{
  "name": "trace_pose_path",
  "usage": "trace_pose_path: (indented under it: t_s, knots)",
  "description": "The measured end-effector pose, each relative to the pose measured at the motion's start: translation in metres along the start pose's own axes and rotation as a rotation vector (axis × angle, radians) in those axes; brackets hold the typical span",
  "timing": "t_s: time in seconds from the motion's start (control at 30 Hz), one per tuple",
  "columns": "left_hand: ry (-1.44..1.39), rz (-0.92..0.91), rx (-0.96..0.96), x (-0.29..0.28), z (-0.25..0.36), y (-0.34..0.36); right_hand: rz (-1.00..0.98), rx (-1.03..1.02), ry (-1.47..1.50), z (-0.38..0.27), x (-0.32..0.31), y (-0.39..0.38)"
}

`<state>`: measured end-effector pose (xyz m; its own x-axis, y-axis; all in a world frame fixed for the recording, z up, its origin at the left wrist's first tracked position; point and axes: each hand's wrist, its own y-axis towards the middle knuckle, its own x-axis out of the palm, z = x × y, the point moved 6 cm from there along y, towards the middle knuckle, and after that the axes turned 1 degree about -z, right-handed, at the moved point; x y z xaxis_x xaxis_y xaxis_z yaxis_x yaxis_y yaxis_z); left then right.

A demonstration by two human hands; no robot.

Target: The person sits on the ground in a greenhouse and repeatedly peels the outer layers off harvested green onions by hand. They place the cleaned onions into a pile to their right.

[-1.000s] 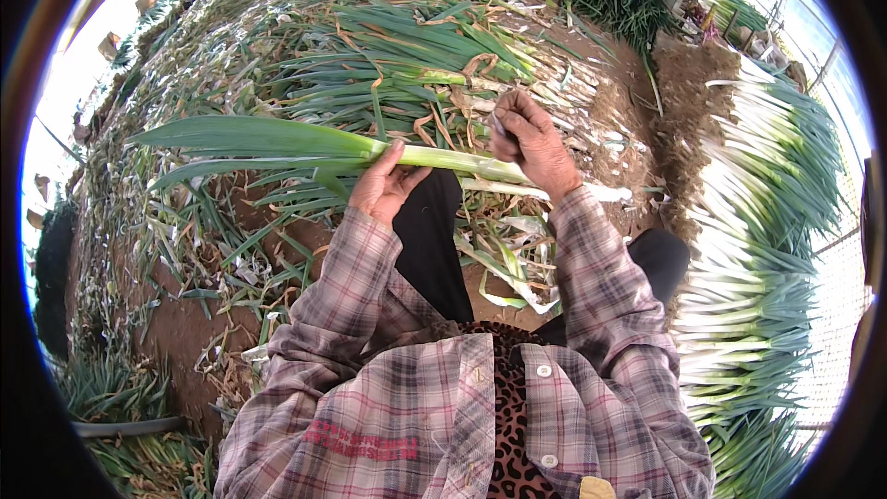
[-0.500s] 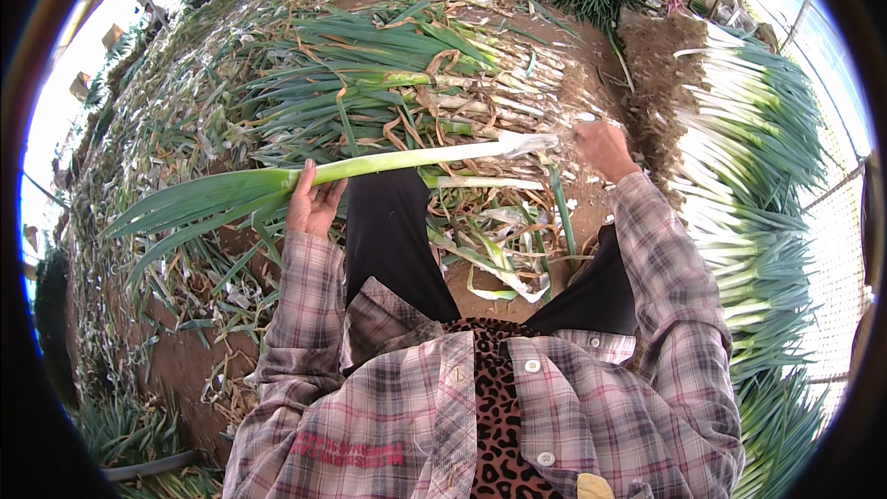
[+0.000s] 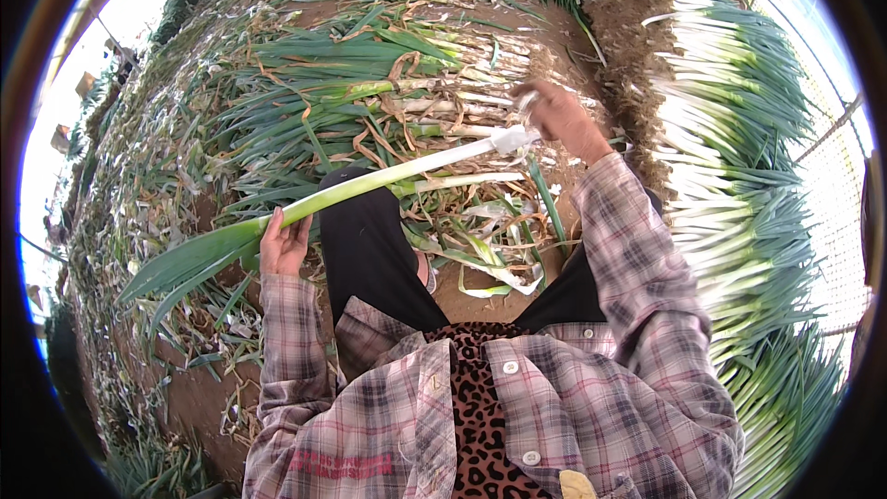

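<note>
Head view: 1 leek (image 3: 397,172) slanting over left knee (image 3: 356,231).
Left hand (image 3: 286,245) fingers pinch its green part; right hand (image 3: 562,120) fingers bent at white end, can't tell if gripping. 1 pile (image 3: 309,97), 1 long row (image 3: 716,162), brown soil (image 3: 208,416), pale wall (image 3: 836,254) at right.

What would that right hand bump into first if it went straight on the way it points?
Probably the pale stalks in the onion pile beyond the right hand, though its height is unclear.

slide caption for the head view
Left hand holds a long green onion, right hand near its white end.
</note>
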<state>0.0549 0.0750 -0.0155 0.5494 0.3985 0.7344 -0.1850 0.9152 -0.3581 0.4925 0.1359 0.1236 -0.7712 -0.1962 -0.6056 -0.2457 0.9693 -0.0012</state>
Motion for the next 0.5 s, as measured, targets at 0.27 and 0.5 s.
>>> trace_pose_path:
  t_s: [0.27, 0.5]
  knots:
    - [-0.071, -0.039, 0.036, -0.012, -0.011, -0.015, 0.106, -0.104, -0.778, 0.08, 0.033, 0.001]
    - [-0.123, -0.045, -0.029, -0.023, -0.018, -0.01, 0.403, 0.107, -0.694, 0.143, -0.028, 0.011]
